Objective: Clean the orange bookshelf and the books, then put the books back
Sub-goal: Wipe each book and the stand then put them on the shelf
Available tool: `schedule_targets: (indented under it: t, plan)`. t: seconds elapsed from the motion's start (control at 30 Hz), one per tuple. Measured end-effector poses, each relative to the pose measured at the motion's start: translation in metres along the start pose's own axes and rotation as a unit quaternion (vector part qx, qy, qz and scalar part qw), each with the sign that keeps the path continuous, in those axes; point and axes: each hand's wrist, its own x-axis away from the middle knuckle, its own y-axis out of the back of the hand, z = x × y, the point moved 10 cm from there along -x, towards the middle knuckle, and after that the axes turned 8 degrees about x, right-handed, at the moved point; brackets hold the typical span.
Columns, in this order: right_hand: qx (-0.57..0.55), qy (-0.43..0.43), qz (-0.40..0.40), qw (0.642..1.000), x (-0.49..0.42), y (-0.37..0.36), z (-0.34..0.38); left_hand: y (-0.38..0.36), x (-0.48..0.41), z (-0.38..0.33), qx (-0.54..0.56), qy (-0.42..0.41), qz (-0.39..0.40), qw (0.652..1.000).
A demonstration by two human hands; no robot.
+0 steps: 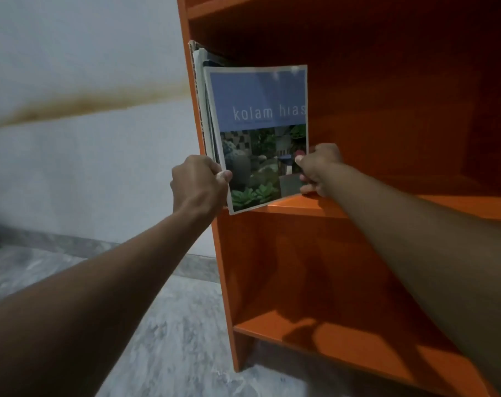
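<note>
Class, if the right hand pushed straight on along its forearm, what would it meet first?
Probably the bookshelf's back panel: the right hand grips the magazine, and the space behind looks free, though depth is unclear.

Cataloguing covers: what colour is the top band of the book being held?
Periwinkle blue on the book, head view.

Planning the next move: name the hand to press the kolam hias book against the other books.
Probably right: the right hand pinches the book inside the bookshelf, free to push leftward; the left hand grips its front corner.
</note>
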Motion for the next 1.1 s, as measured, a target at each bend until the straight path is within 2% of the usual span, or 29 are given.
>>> schedule_targets:
  t: [0.27, 0.5, 0.8, 1.1]
  plan:
    - [-0.036, 0.021, 0.036, 0.998, -0.03, -0.039, 0.003, -0.001, 0.0, 0.006, -0.044, -0.012, -0.028, 0.999]
    - [-0.073, 0.008, 0.107, 0.991, -0.029, -0.073, -0.012, -0.004, -0.008, 0.007, -0.041, -0.016, -0.025, 0.999]
    - [-0.008, 0.076, 0.124, 0.989, -0.017, -0.085, -0.001, -0.009, -0.015, 0.017, -0.018, 0.035, -0.019, 0.999]
    - [0.015, 0.075, 0.125, 0.989, -0.009, -0.08, -0.006, -0.012, -0.008, 0.025, -0.005, 0.053, -0.002, 0.999]
